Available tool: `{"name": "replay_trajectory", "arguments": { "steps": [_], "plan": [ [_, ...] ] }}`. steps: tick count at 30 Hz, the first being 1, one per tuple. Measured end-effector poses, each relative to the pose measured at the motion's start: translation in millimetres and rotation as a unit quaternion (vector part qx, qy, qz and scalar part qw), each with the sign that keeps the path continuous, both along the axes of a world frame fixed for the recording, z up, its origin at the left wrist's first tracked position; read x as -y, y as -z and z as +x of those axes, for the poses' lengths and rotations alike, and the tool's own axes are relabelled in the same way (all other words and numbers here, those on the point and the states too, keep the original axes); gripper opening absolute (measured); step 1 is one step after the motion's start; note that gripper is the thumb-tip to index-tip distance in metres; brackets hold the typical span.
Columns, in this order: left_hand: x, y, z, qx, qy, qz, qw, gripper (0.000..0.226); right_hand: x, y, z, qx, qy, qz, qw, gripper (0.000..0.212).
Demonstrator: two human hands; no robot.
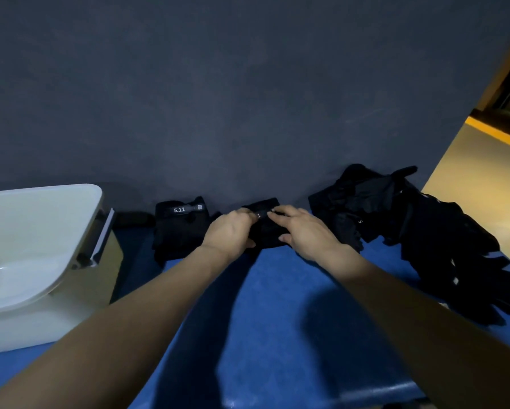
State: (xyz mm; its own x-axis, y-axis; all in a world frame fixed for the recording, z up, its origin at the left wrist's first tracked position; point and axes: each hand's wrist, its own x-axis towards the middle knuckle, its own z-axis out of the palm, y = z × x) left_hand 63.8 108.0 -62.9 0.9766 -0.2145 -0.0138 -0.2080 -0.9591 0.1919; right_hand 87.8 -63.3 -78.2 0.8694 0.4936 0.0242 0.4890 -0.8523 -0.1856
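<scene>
Folded black glove [267,231] at far edge of blue surface [277,305], against dark wall [247,98]; long axis 12–6, labelled strap [259,215] across 12 o'clock end. Left hand [231,231], right hand [306,231] both pinch it at strap. Second folded glove [180,225] at 9 o'clock, loose glove pile [395,216] at 3. White bin [26,231] farther toward 9, only pale inner wall showing

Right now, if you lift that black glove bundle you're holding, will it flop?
Probably not much: the black glove bundle looks like soft cloth but folded compact. Likely light: the left hand and right hand pinch it with fingertips. Unfolded it might flop, like the loose gloves sprawled nearby.
</scene>
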Motion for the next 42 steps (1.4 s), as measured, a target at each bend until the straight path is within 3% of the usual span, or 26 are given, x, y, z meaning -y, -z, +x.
{"name": "replay_trajectory", "arguments": {
  "steps": [4, 7, 16, 20, 30, 38, 42],
  "plan": [
    [5.6, 2.6, 3.3, 0.053, 0.002, 0.096, 0.994, 0.035, -5.2, 4.2, 0.7, 0.012, 0.002, 0.005, 1.000, 0.063],
    [-3.6, 0.4, 10.7, 0.069, -0.002, 0.114, 0.991, 0.035, -16.2, 8.8, 3.4, 0.031, -0.006, 0.013, 0.999, 0.060],
    [-8.2, -2.6, 12.8, -0.030, -0.012, 0.002, 0.999, 0.052, -17.3, 3.9, 5.7, 0.004, 0.002, 0.021, 1.000, 0.061],
    [-12.5, -15.1, 11.3, 0.024, 0.008, -0.056, 0.998, 0.051, -11.2, -7.7, 3.4, 0.024, 0.017, 0.038, 0.999, 0.060],
    [-1.4, -35.9, 0.1, 0.091, -0.002, -0.074, 0.993, 0.039, 0.4, -31.9, -5.6, 0.054, 0.032, 0.056, 0.996, 0.055],
    [59.6, -33.0, -11.0, 0.066, 0.041, -0.111, 0.991, 0.041, 71.7, -36.6, -33.7, 0.051, 0.137, 0.046, 0.988, 0.051],
    [111.6, -27.0, -15.9, 0.043, 0.070, -0.141, 0.987, 0.042, 121.5, -37.8, -54.5, 0.096, 0.220, 0.025, 0.970, 0.043]
  ]
}}
